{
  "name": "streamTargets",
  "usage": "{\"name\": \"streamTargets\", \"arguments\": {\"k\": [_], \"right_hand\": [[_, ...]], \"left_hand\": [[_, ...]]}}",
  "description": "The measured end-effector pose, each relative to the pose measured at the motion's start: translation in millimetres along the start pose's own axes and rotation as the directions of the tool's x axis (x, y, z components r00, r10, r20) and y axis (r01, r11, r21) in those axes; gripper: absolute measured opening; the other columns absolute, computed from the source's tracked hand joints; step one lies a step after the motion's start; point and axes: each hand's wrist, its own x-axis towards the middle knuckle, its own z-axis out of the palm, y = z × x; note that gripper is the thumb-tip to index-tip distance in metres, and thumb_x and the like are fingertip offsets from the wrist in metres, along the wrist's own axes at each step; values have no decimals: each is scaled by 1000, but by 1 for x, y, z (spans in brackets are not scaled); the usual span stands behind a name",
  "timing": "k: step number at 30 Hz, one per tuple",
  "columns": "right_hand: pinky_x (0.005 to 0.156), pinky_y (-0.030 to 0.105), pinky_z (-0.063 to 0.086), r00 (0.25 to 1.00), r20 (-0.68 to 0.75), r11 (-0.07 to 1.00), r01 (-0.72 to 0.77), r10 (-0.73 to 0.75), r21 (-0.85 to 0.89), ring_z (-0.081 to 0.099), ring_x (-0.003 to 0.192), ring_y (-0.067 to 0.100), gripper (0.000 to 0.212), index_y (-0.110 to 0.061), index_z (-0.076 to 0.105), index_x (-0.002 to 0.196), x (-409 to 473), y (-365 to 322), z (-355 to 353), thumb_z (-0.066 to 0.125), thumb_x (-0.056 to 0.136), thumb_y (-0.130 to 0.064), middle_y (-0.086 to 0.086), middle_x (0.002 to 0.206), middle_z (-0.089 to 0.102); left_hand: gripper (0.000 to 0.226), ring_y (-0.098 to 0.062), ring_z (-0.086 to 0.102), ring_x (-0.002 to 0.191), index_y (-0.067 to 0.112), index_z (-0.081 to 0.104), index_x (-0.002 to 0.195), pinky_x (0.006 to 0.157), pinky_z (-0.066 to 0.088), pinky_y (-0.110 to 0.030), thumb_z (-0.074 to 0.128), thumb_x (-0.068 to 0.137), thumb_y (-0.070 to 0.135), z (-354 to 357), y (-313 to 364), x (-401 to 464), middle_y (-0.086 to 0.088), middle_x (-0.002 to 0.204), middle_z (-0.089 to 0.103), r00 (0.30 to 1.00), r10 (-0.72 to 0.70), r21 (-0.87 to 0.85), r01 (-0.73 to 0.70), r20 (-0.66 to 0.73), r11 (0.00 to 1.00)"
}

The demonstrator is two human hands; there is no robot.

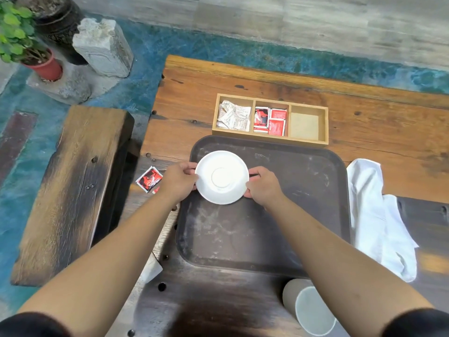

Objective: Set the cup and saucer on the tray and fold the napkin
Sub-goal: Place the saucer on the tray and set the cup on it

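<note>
So both hands are pinching the saucer (221, 177) by its rim, left hand (178, 182) and right hand (263, 187), over the tray's (315, 190) far-left corner. The cup (308, 310) sits at the table's near edge, the napkin (379, 220) crumpled off the tray's right edge.

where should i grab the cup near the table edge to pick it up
The cup appears to lie on its side, mouth toward the near edge. Probably best to wrap its wall from above, since no handle shows.
</note>
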Motion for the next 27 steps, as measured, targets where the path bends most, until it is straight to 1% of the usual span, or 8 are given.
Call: {"name": "streamTargets", "arguments": {"k": [4,8,11,16,18,20,23,27], "right_hand": [[78,52,62,1000,-6,1000,-2,1,-19,69,94,34,34,-12,65,104,7,2,3,53,78,5,10,92,70],[77,52,62,1000,-5,1000,5,-5,-9,68,93,33,31,-16,64,99,9,3,5,54,79,6,6,89,67],[78,52,62,1000,-3,1000,14,-14,-24,69,90,31,32,-14,63,105,9,3,5,53,82,6,6,90,67],[81,48,60,998,54,1000,21,-20,-16,61,69,22,31,-15,62,110,0,7,-3,51,86,3,9,84,70],[74,43,59,996,76,999,36,-36,-6,58,67,22,33,-10,62,117,-8,12,-9,56,87,1,7,81,67],[78,43,58,995,91,998,51,-47,-39,61,72,23,33,-12,61,120,-16,19,-18,61,88,-7,5,88,67],[84,43,58,992,95,990,88,-78,-111,66,81,22,27,-19,64,114,-32,34,-35,66,87,-21,4,97,68],[81,38,55,991,64,985,125,-118,-120,66,80,20,10,-29,64,97,-66,63,-63,69,88,-27,-2,83,65]], "left_hand": [[32,-23,70,89,17,70,109,84,59,-44,65,81,3,3,-8,10,2,91,68,1000,19,76,-18,-14,997],[35,-21,66,102,15,69,116,94,54,-44,65,82,10,6,-13,14,-1,107,71,998,53,128,-48,-40,991],[35,-18,64,100,16,67,118,92,52,-36,64,84,12,9,-14,12,0,111,71,993,92,166,-79,-70,983],[37,-13,61,97,17,64,123,76,44,-21,66,86,17,10,-18,0,1,115,67,986,163,216,-152,-36,965],[33,-14,62,99,20,66,119,78,47,-23,67,86,20,10,-22,-7,-1,118,65,978,206,263,-196,-12,945],[29,-16,63,101,22,67,114,88,51,-32,68,85,24,11,-27,-17,-3,120,62,972,237,307,-228,10,924],[25,-19,62,98,22,69,109,91,50,-35,69,84,27,15,-35,-39,-3,113,59,950,305,403,-304,63,863],[21,-16,59,96,23,69,105,83,42,-25,70,84,28,27,-47,-79,3,104,60,889,414,501,-453,194,738]]}}
